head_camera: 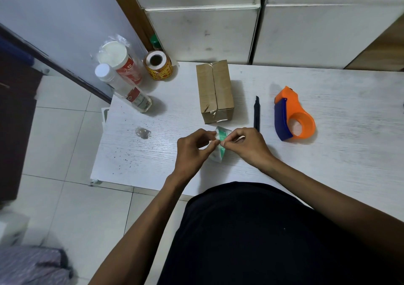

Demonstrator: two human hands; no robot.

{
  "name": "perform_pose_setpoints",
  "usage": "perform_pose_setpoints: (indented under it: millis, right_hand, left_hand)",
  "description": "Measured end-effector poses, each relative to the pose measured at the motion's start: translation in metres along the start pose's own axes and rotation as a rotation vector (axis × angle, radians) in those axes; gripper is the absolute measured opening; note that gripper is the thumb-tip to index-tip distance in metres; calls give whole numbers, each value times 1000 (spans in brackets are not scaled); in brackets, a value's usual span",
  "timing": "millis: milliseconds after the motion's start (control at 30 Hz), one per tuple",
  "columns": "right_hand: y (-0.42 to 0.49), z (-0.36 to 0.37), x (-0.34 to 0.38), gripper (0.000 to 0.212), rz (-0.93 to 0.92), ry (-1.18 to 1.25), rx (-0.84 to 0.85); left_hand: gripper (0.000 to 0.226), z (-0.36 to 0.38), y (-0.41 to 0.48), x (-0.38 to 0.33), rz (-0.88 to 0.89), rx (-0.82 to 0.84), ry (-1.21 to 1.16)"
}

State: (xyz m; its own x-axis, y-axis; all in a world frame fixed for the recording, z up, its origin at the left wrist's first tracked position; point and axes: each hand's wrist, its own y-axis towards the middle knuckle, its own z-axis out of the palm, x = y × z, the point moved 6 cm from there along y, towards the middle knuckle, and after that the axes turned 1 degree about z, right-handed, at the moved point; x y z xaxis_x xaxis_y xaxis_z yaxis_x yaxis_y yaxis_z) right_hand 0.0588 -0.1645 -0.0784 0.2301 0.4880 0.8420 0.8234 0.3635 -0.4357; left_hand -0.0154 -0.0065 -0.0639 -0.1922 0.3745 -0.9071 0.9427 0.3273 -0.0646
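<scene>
A roll of clear tape with a green core (221, 136) stands on edge on the white table (328, 153), near the front. My left hand (192, 151) grips the roll from the left side. My right hand (247, 147) pinches the tape's edge at the top of the roll with thumb and forefinger. A small taped cardboard box (215, 91) sits just behind the roll. To the right lie a black utility knife (256, 114) and an orange and blue tape dispenser (291, 115).
At the table's back left stand a plastic bottle (122, 88), a wrapped stack of cups (122, 63) and a yellow label roll (157, 65). A crumpled bit of tape (143, 132) lies left of my hands. White boxes (218, 27) are stacked behind the table.
</scene>
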Motion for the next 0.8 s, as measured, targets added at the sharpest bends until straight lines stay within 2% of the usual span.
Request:
perform_pose_setpoints:
  millis: [133,300,600,800]
  right_hand:
    - [0,1,-3,11,39,32,-1]
    - [-1,2,-3,11,28,62,8]
    - [0,3,-2,17,-70,-5,43]
    - [0,5,-2,16,-97,-30,69]
  left_hand:
    - [15,0,0,5,-143,-2,-172]
    - [21,-5,2,9,-184,13,-145]
    - [20,-8,2,-11,195,19,266]
    - [15,-2,5,-23,439,125,511]
